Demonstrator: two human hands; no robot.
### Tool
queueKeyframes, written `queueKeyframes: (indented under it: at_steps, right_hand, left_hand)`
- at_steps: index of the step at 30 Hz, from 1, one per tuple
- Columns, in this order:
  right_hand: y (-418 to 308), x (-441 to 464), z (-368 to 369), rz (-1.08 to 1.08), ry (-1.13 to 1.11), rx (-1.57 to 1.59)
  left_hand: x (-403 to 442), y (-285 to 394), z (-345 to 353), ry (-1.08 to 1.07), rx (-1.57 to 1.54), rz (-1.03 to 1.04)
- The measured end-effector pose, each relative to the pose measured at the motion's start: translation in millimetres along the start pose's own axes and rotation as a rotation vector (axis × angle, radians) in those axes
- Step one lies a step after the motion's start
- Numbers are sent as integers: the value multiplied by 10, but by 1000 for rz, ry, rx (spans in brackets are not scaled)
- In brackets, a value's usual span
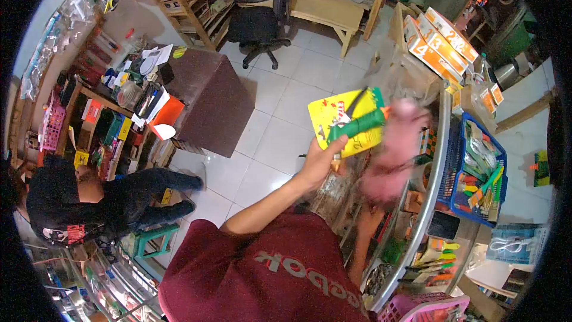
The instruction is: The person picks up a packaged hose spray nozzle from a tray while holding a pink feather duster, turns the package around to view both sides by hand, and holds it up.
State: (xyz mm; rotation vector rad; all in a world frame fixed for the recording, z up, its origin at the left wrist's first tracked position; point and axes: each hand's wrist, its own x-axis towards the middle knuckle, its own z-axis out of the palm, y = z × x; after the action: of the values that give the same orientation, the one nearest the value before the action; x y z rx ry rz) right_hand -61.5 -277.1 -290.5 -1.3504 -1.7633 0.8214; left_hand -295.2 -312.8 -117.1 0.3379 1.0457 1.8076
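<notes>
My left hand (325, 164) is closed around a yellow-backed tool pack (357, 122), held up over the counter's edge. On its card lies a green handle with a dark curved part and an orange tip; I cannot make out the tool's exact kind. A pink cloth (390, 167), smeared by motion, hangs beside the pack's right side. My right hand (370, 219) is at the cloth's lower end and grips it, its fingers partly hidden by the fabric.
Right of me runs a metal-edged display counter (430, 203) with a blue basket (445, 176) of packaged tools and orange boxes (438, 53). A pink basket (417, 310) stands nearby. At left, a person (77, 203) bends near a green stool (152, 238). A brown desk (208, 95) stands ahead.
</notes>
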Motion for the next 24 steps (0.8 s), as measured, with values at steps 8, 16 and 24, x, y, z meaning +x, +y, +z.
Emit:
queueKeyframes:
  at_steps: [8, 16, 24]
  right_hand:
    - [-579, 63, -79, 201, -314, -56]
    - [-1271, 384, -69, 176, -530, -99]
    - [-1125, 367, 368, -34, -619, 207]
  left_hand:
    - [185, 208, -16, 78, 63, 97]
    - [513, 487, -138, 200, 111, 195]
    - [1020, 409, -279, 125, -239, 193]
